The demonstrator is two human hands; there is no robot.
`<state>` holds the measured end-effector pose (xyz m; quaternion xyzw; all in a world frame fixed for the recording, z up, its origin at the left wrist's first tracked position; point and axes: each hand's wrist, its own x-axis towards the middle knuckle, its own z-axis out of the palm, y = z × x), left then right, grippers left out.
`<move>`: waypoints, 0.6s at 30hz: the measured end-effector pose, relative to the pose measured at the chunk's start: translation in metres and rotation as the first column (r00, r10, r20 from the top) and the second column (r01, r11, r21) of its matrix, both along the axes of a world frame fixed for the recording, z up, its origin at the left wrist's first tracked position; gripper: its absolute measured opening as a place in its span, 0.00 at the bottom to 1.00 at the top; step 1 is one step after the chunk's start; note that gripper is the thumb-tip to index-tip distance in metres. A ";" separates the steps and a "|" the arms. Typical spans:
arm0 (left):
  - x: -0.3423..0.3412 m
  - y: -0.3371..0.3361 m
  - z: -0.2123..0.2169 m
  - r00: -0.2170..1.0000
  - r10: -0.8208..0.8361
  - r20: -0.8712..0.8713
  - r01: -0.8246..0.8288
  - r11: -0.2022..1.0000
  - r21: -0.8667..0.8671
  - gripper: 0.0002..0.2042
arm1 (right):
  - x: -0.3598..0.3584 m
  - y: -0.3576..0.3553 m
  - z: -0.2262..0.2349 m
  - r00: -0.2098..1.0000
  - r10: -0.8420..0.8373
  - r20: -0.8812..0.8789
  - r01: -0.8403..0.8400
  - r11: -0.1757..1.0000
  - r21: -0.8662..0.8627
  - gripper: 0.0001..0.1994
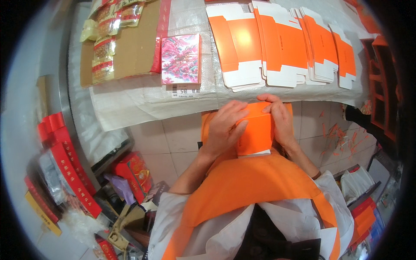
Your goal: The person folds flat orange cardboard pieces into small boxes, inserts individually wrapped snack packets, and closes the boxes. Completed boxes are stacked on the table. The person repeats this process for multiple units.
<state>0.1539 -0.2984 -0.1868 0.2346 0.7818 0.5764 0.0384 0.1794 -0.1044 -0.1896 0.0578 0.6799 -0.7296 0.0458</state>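
Between my hands is an orange cardboard box (258, 138), upright in front of my orange apron, with a white flap at its lower end. My left hand (227, 126) wraps its left side, fingers over the upper edge and thumb on the front. On the right side, my right hand (280, 118) grips it with fingers bent at the top corner. Beyond my hands, flat orange-and-white box blanks (284, 43) lie in overlapping stacks on the table. Left of them stands a box with a pink landscape print (180, 59).
A white woven sheet (130, 104) covers the table. A cardboard tray (134, 56) at far left bears several clear-and-red snack packets (104, 52). Red paper strips (71, 169) and a red box (133, 175) lie at the left. Orange scraps (342, 138) litter the tiled floor at right.
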 end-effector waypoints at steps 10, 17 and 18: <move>-0.034 -0.031 0.065 0.993 -0.038 0.111 0.067 0.959 -0.274 0.26 | -0.063 -0.043 0.078 0.871 0.383 -0.307 -0.335 0.921 0.198 0.02; -0.032 -0.107 0.053 0.739 0.325 0.590 -0.594 0.728 0.343 0.24 | -0.257 -0.107 0.102 0.672 0.536 -0.511 -0.229 0.806 0.546 0.11; -0.027 -0.118 0.050 0.717 0.439 0.542 -0.660 0.678 0.324 0.24 | -0.297 -0.125 0.092 0.605 0.556 -0.570 -0.175 0.791 0.586 0.12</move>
